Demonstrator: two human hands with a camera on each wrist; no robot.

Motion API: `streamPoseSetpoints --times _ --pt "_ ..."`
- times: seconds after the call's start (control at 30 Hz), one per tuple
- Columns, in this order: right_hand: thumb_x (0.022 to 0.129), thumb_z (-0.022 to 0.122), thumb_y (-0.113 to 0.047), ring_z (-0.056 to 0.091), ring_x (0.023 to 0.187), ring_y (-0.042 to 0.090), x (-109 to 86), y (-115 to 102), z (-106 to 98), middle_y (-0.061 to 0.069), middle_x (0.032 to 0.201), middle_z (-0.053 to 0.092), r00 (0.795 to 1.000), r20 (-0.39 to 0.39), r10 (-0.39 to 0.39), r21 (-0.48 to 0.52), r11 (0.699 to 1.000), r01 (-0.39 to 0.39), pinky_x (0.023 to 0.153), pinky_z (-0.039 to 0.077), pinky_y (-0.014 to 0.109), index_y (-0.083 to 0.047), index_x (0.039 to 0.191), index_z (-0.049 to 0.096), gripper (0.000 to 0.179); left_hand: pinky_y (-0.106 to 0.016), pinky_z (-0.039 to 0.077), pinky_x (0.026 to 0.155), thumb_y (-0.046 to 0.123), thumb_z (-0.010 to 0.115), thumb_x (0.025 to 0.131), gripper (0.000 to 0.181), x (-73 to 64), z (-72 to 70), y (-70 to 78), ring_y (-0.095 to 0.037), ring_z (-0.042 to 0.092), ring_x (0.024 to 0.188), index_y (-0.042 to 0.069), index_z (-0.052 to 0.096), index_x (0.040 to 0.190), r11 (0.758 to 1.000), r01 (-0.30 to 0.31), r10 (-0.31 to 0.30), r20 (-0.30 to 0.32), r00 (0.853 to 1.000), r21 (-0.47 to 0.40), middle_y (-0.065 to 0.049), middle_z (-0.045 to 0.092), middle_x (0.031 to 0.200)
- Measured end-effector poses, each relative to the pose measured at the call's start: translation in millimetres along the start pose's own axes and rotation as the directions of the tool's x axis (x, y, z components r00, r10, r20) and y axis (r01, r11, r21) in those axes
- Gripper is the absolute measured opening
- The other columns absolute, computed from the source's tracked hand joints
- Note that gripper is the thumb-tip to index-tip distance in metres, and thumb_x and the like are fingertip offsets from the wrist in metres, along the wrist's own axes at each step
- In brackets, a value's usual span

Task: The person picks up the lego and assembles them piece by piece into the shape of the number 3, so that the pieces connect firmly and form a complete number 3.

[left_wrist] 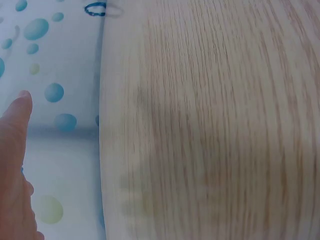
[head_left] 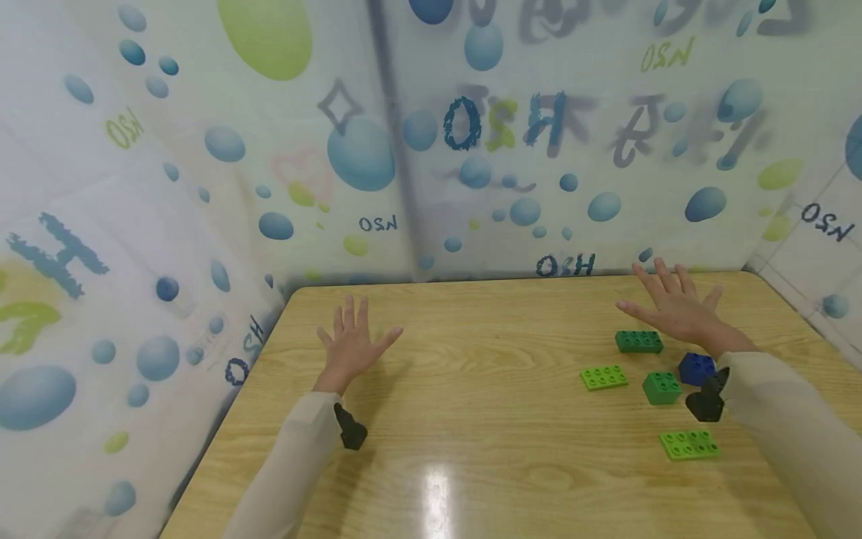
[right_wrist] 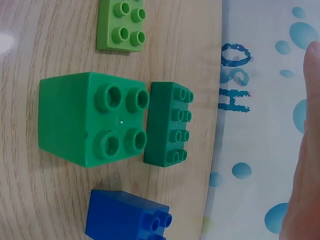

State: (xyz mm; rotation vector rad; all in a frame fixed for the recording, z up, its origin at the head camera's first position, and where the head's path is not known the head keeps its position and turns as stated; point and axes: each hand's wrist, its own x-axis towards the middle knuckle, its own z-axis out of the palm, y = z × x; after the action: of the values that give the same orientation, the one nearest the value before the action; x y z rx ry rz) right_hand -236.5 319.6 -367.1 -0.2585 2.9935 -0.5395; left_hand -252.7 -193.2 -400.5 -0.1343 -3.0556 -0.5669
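Both hands are spread above the wooden table, fingers straight, holding nothing. The left hand (head_left: 349, 346) is over the table's left part, with no brick near it; the left wrist view shows part of that hand (left_wrist: 14, 165) at its left edge. On the right, the right hand (head_left: 680, 308) hovers by a dark green long brick (head_left: 638, 342). Close to its wrist lie a blue brick (head_left: 697, 368) and a green square brick (head_left: 662, 388). A thin lime brick (head_left: 604, 378) sits left of them, and a second thin lime brick (head_left: 690, 445) sits nearer the front.
The wooden table (head_left: 471, 374) meets a printed curtain-like wall (head_left: 431, 195) at its back edge. Similar patterned sheeting (head_left: 195, 314) runs along the left side. A dark wrist device (head_left: 352, 428) sits at the left cuff, another wrist device (head_left: 708, 397) at the right cuff.
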Motion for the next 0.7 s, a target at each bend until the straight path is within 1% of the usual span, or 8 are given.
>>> streamPoseSetpoints --times 0.13,0.2,0.27,0.33,0.4,0.47,0.57,0.7 --pt "0.091 0.04 -0.059 -0.027 0.128 0.046 -1.4 2 -2 0.019 0.148 -0.025 1.0 -0.014 0.001 0.0 1.0 -0.001 0.075 -0.025 0.072 -0.019 0.148 -0.011 0.087 -0.07 -0.006 0.095 0.07 0.044 0.083 0.099 0.0 2.0 5.4 -0.039 -0.008 0.138 0.01 0.002 0.15 1.0 -0.015 0.015 -0.008 1.0 0.0 -0.017 -0.008 0.153" --pt "0.091 0.041 -0.058 -0.022 0.129 0.049 -2.9 2 -5 0.021 0.149 -0.02 1.0 -0.03 -0.005 0.011 1.0 0.006 0.077 -0.022 0.074 -0.018 0.149 -0.009 0.086 -0.07 -0.002 0.096 0.068 0.047 0.083 0.098 -0.4 4.6 12.6 -0.039 -0.003 0.138 0.008 0.006 0.15 0.999 -0.045 0.045 -0.027 0.999 0.001 -0.018 -0.002 0.154" --pt "0.092 0.043 -0.055 -0.009 0.131 0.052 -7.2 6 -6 0.026 0.15 -0.007 0.998 -0.066 -0.011 0.023 1.0 0.013 0.082 -0.013 0.077 -0.013 0.15 -0.002 0.084 -0.07 0.005 0.097 0.06 0.053 0.084 0.093 -1.6 7.7 26.1 -0.039 0.009 0.137 0.005 0.015 0.148 0.994 -0.105 0.103 -0.057 0.993 -0.018 -0.02 0.01 0.152" --pt "0.092 0.046 -0.051 0.007 0.13 0.054 -12.9 8 -9 0.03 0.148 0.008 0.996 -0.088 -0.021 0.057 0.998 0.026 0.088 0.001 0.076 -0.007 0.149 0.009 0.082 -0.065 0.018 0.099 0.051 0.058 0.086 0.081 -3.6 13.0 41.0 -0.038 0.025 0.133 0.003 0.028 0.144 0.982 -0.178 0.173 -0.085 0.981 -0.057 -0.02 0.027 0.147" --pt "0.093 0.048 -0.047 0.025 0.124 0.054 -19.7 11 -10 0.034 0.141 0.025 0.994 -0.102 -0.027 0.103 0.994 0.037 0.089 0.017 0.072 0.0 0.146 0.02 0.076 -0.057 0.032 0.095 0.039 0.061 0.088 0.066 -7.7 18.9 58.0 -0.037 0.041 0.122 0.001 0.041 0.137 0.956 -0.255 0.244 -0.09 0.965 -0.143 -0.02 0.043 0.136" --pt "0.094 0.05 -0.042 0.039 0.116 0.051 -27.6 13 -11 0.034 0.131 0.04 0.993 -0.112 -0.035 0.139 0.989 0.05 0.086 0.031 0.065 0.005 0.141 0.03 0.07 -0.049 0.043 0.087 0.03 0.062 0.089 0.05 -13.2 26.8 76.3 -0.034 0.054 0.109 0.001 0.051 0.128 0.919 -0.314 0.305 -0.076 0.949 -0.237 -0.018 0.054 0.123" --pt "0.094 0.053 -0.034 0.052 0.102 0.047 -40.2 17 -10 0.032 0.117 0.053 0.989 -0.136 -0.056 0.169 0.982 0.079 0.078 0.042 0.058 0.007 0.133 0.042 0.058 -0.038 0.049 0.076 0.023 0.062 0.089 0.037 -22.8 41.6 105.3 -0.028 0.061 0.093 0.002 0.059 0.12 0.865 -0.342 0.36 -0.021 0.933 -0.366 -0.015 0.062 0.11" --pt "0.093 0.057 -0.028 0.058 0.094 0.042 -58.0 25 -4 0.027 0.107 0.06 0.988 -0.139 -0.073 0.178 0.979 0.097 0.073 0.047 0.054 0.007 0.128 0.049 0.05 -0.028 0.05 0.067 0.02 0.064 0.089 0.032 -36.2 66.4 143.5 -0.02 0.062 0.084 0.004 0.062 0.115 0.815 -0.333 0.405 0.055 0.913 -0.474 -0.011 0.065 0.103"
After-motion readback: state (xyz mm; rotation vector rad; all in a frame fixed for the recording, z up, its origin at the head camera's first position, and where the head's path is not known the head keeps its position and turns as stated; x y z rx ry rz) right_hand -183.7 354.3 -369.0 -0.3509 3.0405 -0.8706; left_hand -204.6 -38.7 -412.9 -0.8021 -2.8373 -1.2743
